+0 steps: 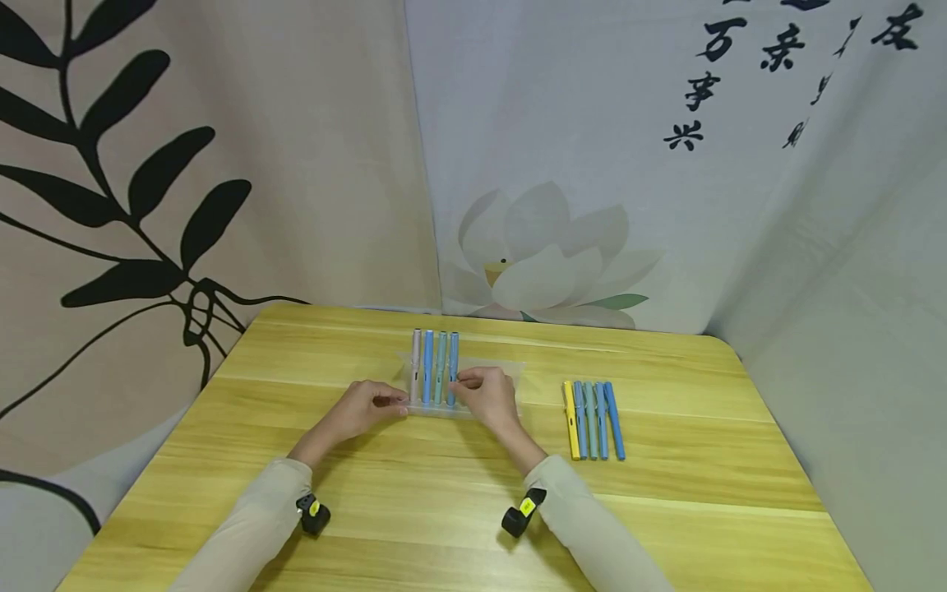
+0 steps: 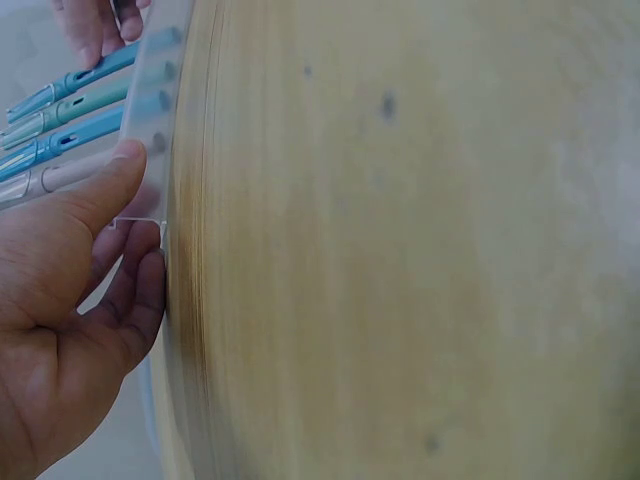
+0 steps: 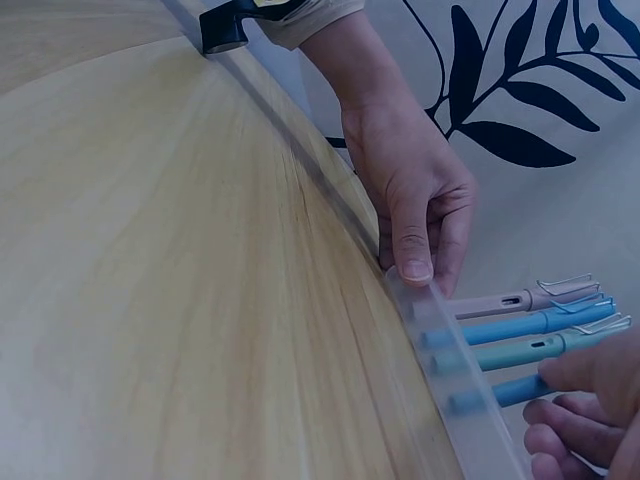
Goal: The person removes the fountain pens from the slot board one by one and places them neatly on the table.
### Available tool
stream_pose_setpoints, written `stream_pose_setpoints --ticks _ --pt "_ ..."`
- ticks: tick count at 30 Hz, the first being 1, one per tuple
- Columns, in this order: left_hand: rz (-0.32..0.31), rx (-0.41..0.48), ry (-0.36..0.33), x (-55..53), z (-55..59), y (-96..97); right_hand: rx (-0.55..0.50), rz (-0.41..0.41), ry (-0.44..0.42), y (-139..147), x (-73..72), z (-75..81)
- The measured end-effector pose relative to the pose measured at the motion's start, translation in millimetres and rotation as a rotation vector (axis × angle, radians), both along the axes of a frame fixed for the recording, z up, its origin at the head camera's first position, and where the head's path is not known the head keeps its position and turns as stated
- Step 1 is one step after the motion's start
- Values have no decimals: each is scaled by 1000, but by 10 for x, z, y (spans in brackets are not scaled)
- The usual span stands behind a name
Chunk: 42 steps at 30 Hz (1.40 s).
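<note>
A clear plastic tray (image 3: 482, 440) lies near the back of the table, with several pens standing side by side across it. From left to right they are a pale pink pen (image 1: 416, 362), a blue pen (image 1: 427, 366), a light green pen (image 1: 441, 366) and another blue pen (image 1: 454, 353). My left hand (image 1: 370, 407) pinches the tray's left end between thumb and fingers, as the left wrist view (image 2: 75, 290) shows. At the rightmost blue pen, my right hand (image 1: 488, 399) pinches the barrel with thumb and fingertips.
Right of the tray, a row of pens lies on the wooden table (image 1: 414, 510): a yellow pen (image 1: 571, 419), blue and green ones, and a darker blue pen (image 1: 615, 419) at the right end. Printed curtains (image 1: 333, 164) hang behind the table.
</note>
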<state>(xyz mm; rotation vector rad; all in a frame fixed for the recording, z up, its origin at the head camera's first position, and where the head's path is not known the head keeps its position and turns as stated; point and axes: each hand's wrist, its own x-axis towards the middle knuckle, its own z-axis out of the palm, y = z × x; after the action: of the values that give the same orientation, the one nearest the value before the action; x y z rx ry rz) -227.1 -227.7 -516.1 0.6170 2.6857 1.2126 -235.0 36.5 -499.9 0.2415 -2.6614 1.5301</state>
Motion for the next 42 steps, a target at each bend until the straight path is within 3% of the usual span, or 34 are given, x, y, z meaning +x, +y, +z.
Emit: stream_pose_setpoints --ticks 19,33,42 --pt "2 -9 5 0 6 30 3 -2 49 -8 -4 30" --pt "-6 -19 30 -9 -17 11 -63 14 109 76 25 212" --pt "-4 -22 35 1 -13 0 -92 16 104 181 78 282"
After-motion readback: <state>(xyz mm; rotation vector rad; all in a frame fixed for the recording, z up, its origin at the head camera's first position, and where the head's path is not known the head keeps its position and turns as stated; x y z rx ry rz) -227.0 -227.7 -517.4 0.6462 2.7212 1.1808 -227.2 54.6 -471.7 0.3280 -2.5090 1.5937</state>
